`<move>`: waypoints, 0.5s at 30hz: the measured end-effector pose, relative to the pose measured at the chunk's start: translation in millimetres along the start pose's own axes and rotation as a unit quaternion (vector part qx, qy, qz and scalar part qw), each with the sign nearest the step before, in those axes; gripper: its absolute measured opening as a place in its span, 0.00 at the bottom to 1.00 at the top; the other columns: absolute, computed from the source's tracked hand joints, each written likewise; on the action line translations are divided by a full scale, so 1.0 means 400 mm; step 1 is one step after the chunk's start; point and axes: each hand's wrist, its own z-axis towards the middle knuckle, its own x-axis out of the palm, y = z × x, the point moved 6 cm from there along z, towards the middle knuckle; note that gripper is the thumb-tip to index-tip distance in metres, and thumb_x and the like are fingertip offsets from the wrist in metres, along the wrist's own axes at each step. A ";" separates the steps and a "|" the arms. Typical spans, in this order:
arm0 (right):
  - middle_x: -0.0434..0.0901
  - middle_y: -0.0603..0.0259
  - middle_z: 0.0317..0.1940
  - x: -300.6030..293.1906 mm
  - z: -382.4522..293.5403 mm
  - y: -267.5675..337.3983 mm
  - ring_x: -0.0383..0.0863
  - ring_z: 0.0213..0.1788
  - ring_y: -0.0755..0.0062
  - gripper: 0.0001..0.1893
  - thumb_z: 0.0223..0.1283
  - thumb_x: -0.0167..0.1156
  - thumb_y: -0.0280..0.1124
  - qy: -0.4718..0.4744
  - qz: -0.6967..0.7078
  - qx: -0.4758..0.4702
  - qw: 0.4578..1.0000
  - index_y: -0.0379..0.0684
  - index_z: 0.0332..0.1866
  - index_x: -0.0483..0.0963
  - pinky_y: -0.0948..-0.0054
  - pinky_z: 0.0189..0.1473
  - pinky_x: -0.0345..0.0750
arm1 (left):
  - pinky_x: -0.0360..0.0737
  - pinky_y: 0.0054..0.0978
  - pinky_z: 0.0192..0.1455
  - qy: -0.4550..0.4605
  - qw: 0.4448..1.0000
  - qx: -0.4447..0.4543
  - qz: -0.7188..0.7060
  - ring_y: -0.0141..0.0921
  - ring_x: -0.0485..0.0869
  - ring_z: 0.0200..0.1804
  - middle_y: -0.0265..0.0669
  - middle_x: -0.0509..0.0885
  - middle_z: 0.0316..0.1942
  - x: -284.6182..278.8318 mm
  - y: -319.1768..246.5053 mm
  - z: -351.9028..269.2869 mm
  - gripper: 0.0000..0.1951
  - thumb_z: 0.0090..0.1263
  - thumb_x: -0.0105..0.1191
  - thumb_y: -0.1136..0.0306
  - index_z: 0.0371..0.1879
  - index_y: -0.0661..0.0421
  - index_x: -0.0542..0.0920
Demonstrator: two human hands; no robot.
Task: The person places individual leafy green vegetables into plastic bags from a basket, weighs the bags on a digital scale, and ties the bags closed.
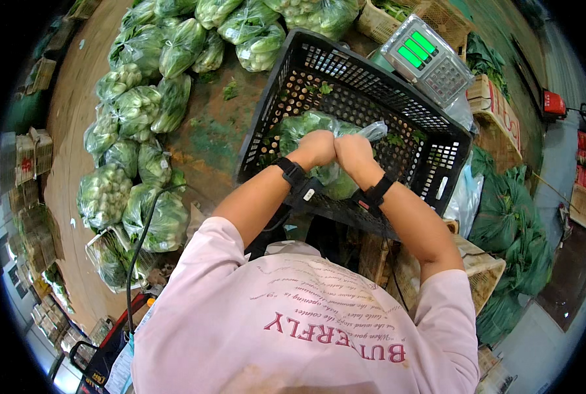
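A black plastic crate (258, 123) with perforated sides stands before me. Inside it lies a clear plastic bag of leafy green vegetables (298, 129). My left hand (317, 147) and my right hand (353, 155) meet, knuckles together, over the bag's neck, both closed on its plastic. The gathered end of the bag sticks out past my right hand. My fingertips are hidden beneath the hands. Loose green leaves (325, 88) lie on the crate's bottom. Each wrist wears a black strap with a small device.
A digital scale (428, 61) with a lit green display stands beyond the crate's far right edge. Bagged greens (138, 108) are heaped at the left and far side. Dark green sacks (500, 221) and a pale crate (485, 278) lie at the right. A black cable (147, 221) curves at the left.
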 end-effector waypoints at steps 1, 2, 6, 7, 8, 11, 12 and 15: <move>0.79 0.50 0.22 -0.002 -0.003 -0.001 0.81 0.26 0.53 0.06 0.42 0.58 0.29 -0.001 0.000 0.001 1.000 0.40 0.27 0.77 0.59 0.29 0.77 | 0.76 0.41 0.33 0.032 0.999 -0.010 -0.012 0.49 0.80 0.30 0.50 0.80 0.22 0.003 0.006 0.001 0.11 0.54 0.51 0.65 0.21 0.62 0.81; 0.80 0.52 0.24 0.000 -0.009 0.000 0.81 0.29 0.55 0.05 0.44 0.58 0.28 0.014 0.013 -0.003 1.000 0.39 0.26 0.77 0.62 0.30 0.78 | 0.76 0.41 0.33 0.032 0.999 -0.008 -0.011 0.49 0.80 0.30 0.50 0.80 0.22 0.003 0.010 -0.001 0.11 0.54 0.51 0.65 0.21 0.62 0.81; 0.78 0.59 0.25 -0.025 -0.045 -0.014 0.81 0.29 0.60 0.06 0.45 0.60 0.29 -0.084 0.045 -0.079 0.992 0.41 0.28 0.74 0.65 0.28 0.78 | 0.73 0.40 0.29 0.020 0.995 0.023 -0.093 0.46 0.77 0.24 0.49 0.79 0.20 -0.009 0.030 0.008 0.15 0.57 0.53 0.61 0.20 0.63 0.79; 0.78 0.59 0.25 -0.024 -0.050 -0.024 0.81 0.29 0.60 0.06 0.45 0.60 0.29 -0.084 0.041 -0.075 0.993 0.41 0.28 0.74 0.65 0.28 0.78 | 0.72 0.39 0.28 0.017 0.989 0.042 -0.140 0.44 0.76 0.22 0.49 0.78 0.19 -0.015 0.031 0.007 0.16 0.58 0.54 0.60 0.21 0.64 0.79; 0.77 0.61 0.25 -0.032 -0.056 -0.031 0.80 0.27 0.61 0.07 0.45 0.61 0.31 -0.112 0.042 -0.083 0.989 0.42 0.29 0.72 0.66 0.27 0.77 | 0.71 0.38 0.27 0.005 0.982 0.046 -0.183 0.41 0.74 0.20 0.47 0.78 0.18 -0.017 0.032 0.003 0.16 0.59 0.56 0.60 0.22 0.63 0.78; 0.74 0.64 0.22 -0.053 -0.069 -0.046 0.78 0.24 0.63 0.07 0.45 0.61 0.32 -0.167 0.054 -0.104 0.979 0.45 0.27 0.70 0.67 0.25 0.75 | 0.70 0.34 0.25 0.005 0.980 0.049 -0.192 0.36 0.74 0.19 0.42 0.78 0.18 -0.020 0.023 -0.002 0.14 0.61 0.55 0.62 0.24 0.62 0.78; 0.72 0.64 0.20 -0.063 -0.075 -0.043 0.77 0.23 0.64 0.07 0.45 0.61 0.31 -0.193 0.065 -0.118 0.972 0.46 0.25 0.69 0.67 0.24 0.75 | 0.70 0.34 0.25 0.006 0.980 0.050 -0.191 0.36 0.74 0.19 0.42 0.78 0.18 -0.013 0.032 -0.001 0.14 0.61 0.55 0.62 0.24 0.62 0.78; 0.74 0.63 0.19 -0.038 -0.074 -0.059 0.77 0.23 0.63 0.05 0.45 0.60 0.30 -0.217 0.108 -0.059 0.968 0.45 0.24 0.72 0.67 0.25 0.75 | 0.70 0.30 0.24 0.040 0.947 0.012 -0.317 0.31 0.73 0.19 0.38 0.78 0.18 0.007 0.050 -0.001 0.13 0.62 0.55 0.62 0.25 0.62 0.78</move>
